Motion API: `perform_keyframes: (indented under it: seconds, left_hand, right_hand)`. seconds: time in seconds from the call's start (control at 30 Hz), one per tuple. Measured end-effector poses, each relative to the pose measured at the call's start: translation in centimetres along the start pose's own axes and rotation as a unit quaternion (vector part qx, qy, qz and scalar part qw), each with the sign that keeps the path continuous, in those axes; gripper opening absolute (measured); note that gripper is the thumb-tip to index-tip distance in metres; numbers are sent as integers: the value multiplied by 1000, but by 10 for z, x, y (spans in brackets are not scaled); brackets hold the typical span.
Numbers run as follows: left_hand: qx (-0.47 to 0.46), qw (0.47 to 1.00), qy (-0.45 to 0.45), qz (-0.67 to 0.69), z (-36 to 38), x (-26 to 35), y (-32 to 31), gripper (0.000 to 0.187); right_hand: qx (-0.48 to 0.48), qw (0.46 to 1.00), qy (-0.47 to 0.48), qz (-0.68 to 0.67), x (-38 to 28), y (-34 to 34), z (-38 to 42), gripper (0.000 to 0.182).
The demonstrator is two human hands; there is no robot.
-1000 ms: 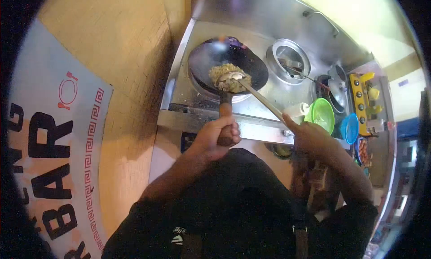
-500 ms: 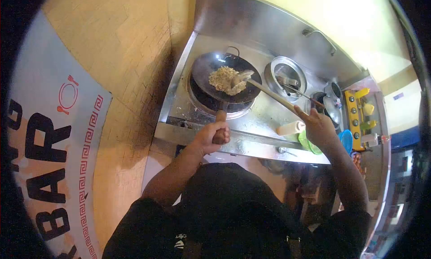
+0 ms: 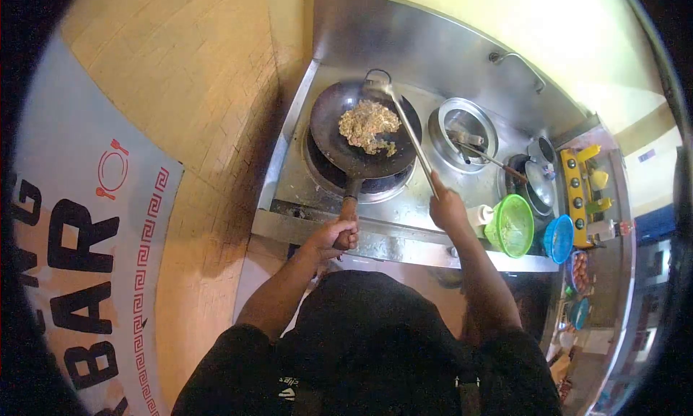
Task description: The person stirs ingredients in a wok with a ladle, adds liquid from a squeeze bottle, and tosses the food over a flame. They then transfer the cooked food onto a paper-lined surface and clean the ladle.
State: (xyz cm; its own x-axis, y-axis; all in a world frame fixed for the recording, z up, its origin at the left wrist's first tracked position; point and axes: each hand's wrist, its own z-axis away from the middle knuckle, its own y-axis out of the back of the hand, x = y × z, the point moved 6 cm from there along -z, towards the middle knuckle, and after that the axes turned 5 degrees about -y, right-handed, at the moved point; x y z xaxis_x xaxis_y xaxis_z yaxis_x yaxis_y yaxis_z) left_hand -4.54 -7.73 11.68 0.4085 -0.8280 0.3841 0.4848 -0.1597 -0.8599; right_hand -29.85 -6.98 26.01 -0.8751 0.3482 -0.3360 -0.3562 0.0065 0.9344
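My left hand (image 3: 333,237) is closed round the wooden handle of a dark wok (image 3: 325,116) that sits on the burner. A clump of brown, grainy food like fried rice (image 3: 364,121) lies in the middle of the wok, with a few bits spread toward its near side. My right hand (image 3: 449,208) grips the long handle of a ladle (image 3: 413,131), which slants up and left over the wok. The ladle's head is at the far rim, beside the wok's loop handle and apart from the food.
Right of the wok stands a metal pot (image 3: 433,124) with utensils in it. Beyond are a lidded pan (image 3: 540,185), a green basket (image 3: 514,232), a blue bowl (image 3: 558,239) and a yellow rack (image 3: 572,185). A steel backsplash (image 3: 419,37) rises behind, with a brick wall (image 3: 216,127) at left.
The ladle has swung from the food to the wok's far rim. My right hand has moved left, uncovering the green basket. The food has shifted slightly, and my view has moved a little.
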Motion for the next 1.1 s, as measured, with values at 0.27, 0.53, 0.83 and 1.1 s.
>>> perform_keyframes:
  seconds: [0.27, 0.53, 0.83, 1.1]
  left_hand:
    - [11, 1000, 15, 7, -4, -1, 11, 31]
    - [15, 999, 29, -1, -5, 0, 1, 26]
    - [57, 997, 13, -58, 28, -28, -97, 17]
    - [21, 1000, 16, -10, -12, -14, -48, 12]
  right_hand:
    - [-94, 985, 44, 138, -7, -40, -9, 66]
    - [-93, 985, -9, 148, 7, -15, -6, 73]
    - [-102, 956, 70, 265, 3, 43, 49, 68]
    - [-81, 902, 120, 406, -33, 163, 67, 67]
